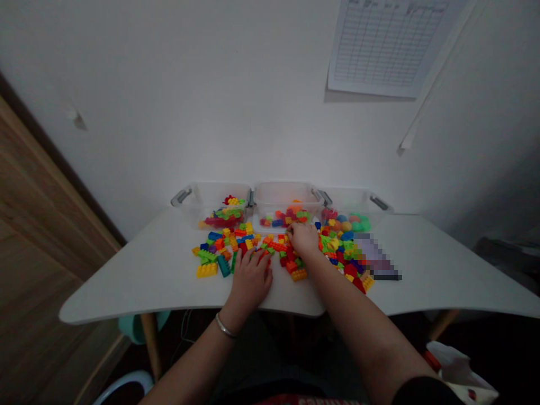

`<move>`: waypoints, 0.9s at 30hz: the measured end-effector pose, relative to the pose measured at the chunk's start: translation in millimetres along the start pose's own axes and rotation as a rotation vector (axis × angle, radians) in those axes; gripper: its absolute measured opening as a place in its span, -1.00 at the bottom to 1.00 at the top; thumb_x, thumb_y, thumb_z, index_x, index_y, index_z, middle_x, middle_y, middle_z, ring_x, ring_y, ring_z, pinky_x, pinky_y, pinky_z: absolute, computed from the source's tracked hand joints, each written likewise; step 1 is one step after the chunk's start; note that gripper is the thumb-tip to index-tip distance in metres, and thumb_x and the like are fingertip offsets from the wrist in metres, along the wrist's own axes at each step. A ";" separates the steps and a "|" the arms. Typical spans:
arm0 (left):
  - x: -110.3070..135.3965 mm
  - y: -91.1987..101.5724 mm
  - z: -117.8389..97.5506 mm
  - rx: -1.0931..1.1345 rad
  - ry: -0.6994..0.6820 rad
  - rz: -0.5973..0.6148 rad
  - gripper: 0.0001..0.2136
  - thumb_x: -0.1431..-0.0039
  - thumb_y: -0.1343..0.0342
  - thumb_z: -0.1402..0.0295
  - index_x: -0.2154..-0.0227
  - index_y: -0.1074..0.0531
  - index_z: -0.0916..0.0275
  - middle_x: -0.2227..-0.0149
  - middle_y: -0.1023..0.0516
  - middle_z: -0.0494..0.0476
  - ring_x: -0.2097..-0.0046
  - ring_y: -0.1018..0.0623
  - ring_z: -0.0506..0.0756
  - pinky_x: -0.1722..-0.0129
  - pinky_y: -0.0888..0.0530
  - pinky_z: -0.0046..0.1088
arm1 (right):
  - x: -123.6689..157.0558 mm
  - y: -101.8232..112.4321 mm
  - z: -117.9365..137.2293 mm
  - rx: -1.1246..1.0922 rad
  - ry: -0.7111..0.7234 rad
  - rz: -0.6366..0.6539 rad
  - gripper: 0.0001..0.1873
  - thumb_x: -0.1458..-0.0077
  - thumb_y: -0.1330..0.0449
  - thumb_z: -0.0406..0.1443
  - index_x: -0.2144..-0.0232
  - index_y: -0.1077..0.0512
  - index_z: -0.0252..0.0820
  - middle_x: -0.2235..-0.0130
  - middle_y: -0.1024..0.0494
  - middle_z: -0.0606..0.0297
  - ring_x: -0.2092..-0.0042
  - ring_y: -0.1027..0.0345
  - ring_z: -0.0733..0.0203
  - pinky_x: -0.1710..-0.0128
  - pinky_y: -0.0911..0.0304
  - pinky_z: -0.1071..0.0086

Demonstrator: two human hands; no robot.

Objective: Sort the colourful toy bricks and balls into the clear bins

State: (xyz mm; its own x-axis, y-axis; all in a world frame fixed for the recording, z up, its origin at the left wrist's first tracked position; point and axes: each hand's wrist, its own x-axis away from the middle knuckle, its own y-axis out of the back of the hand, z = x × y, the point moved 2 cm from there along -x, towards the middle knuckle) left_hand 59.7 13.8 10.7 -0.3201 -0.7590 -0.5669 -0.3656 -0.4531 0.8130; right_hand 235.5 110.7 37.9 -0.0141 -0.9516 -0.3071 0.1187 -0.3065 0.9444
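Note:
Colourful toy building bricks (230, 239) lie in a loose pile across the white table. My left hand (252, 277) rests palm down at the front of the pile, fingers spread and touching bricks, with a silver bangle on the wrist. Beside it are a yellow brick (207, 271) and a dark teal brick (223, 265). Further back, my right hand (304, 238) reaches over the pile in front of the middle clear bin (283, 194). Its fingers are bent together in a pinch; whatever is between them is too small to name.
A left clear bin (211, 194) holds bricks, and the middle one holds more. In the right clear bin (354, 198) are round coloured pieces. A blurred flat device (377, 259) lies right of the pile. A printed sheet (379, 50) hangs on the wall.

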 end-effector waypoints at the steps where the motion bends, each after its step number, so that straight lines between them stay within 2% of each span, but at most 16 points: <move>1: -0.1 0.2 -0.2 0.004 0.003 0.000 -0.69 -0.14 -0.05 0.36 0.04 -0.48 0.18 0.00 -0.53 0.21 -0.09 -0.40 0.29 -0.23 -0.12 0.12 | 0.2 1.2 0.6 0.000 -0.001 -0.001 -0.77 -0.19 -0.08 -0.23 0.21 -0.52 -0.11 0.14 -0.59 0.17 0.04 -0.38 0.08 0.03 -0.12 0.25; 6: -0.6 0.3 -0.2 0.011 0.009 0.025 -0.68 -0.15 -0.05 0.34 0.04 -0.48 0.20 0.00 -0.53 0.22 -0.09 -0.40 0.29 -0.23 -0.12 0.12 | 4.7 7.2 6.7 -0.037 0.009 -0.017 -0.76 -0.20 -0.06 -0.24 0.24 -0.52 -0.11 0.19 -0.60 0.17 0.08 -0.38 0.09 0.05 -0.12 0.27; 11: -0.7 -0.5 1.0 0.021 0.016 0.018 -0.68 -0.14 -0.06 0.35 0.04 -0.47 0.18 0.00 -0.53 0.21 -0.09 -0.40 0.28 -0.23 -0.13 0.12 | 7.9 9.6 10.7 -0.086 0.027 -0.055 -0.75 -0.18 -0.05 -0.28 0.20 -0.51 -0.13 0.10 -0.58 0.15 0.02 -0.34 0.07 -0.01 -0.10 0.25; 18: -0.9 -1.0 1.1 0.023 0.026 0.025 -0.68 -0.13 -0.06 0.35 0.04 -0.47 0.20 -0.01 -0.53 0.22 -0.09 -0.41 0.27 -0.22 -0.15 0.09 | 1.8 4.7 31.1 -0.065 0.217 0.036 -0.65 -0.19 -0.02 -0.33 0.04 -0.47 -0.05 0.00 -0.54 0.25 -0.01 -0.34 0.12 0.00 -0.15 0.31; 24: -0.7 -1.2 1.8 0.037 0.018 0.032 -0.68 -0.16 -0.03 0.36 0.03 -0.47 0.20 -0.02 -0.52 0.22 -0.09 -0.41 0.28 -0.21 -0.15 0.10 | -3.3 0.3 41.8 0.016 0.203 0.059 -0.69 -0.20 -0.04 -0.29 0.07 -0.48 -0.11 0.07 -0.57 0.17 0.05 -0.37 0.07 0.09 -0.18 0.25; 27: -1.0 -0.9 1.7 0.040 0.016 0.030 -0.68 -0.16 -0.02 0.35 0.04 -0.47 0.20 -0.01 -0.53 0.22 -0.08 -0.41 0.29 -0.20 -0.15 0.11 | -1.5 0.6 41.6 0.028 0.193 0.041 -0.72 -0.21 -0.03 -0.29 0.10 -0.47 -0.16 0.08 -0.57 0.13 0.04 -0.35 0.07 0.06 -0.15 0.23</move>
State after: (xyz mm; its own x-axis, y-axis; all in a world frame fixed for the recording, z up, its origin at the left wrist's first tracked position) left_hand 58.8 15.7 10.4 -0.3178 -0.7795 -0.5398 -0.3910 -0.4109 0.8235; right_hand 194.2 111.0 43.7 0.1808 -0.9420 -0.2829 0.0877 -0.2711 0.9586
